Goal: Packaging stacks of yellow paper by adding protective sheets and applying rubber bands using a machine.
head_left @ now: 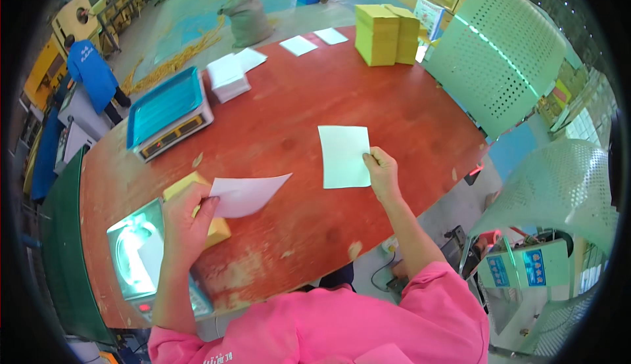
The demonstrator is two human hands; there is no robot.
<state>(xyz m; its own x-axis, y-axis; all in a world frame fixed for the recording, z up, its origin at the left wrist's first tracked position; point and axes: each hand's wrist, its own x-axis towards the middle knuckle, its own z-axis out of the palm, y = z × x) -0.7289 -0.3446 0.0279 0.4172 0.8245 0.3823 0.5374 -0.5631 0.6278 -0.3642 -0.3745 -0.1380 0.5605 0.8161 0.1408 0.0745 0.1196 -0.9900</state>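
My left hand [187, 223] hides part of a yellow block [187, 186] under it, so I cannot tell its whole shape. Just below that hand a scale [141, 259] with a shiny tray is cut off by my arm. Its little lights are too blurry to make out.

I count two loose sheets near my hands. My left hand is closed on one white sheet [246, 193], pinched at its left edge, and it sticks out to the right, lifted off the table. My right hand [382, 175] lies on the right edge of the pale green sheet [344, 156], fingers bent; I cannot tell if it grips it or only presses. That sheet lies flat on the table, just left of the hand.

The table [276, 121] is round, red-brown wood, scratched and worn pale near my body. Far above my hands I count one more scale [167, 111] with a blue top, one white paper stack [228, 78], and two yellow box stacks [388, 33].
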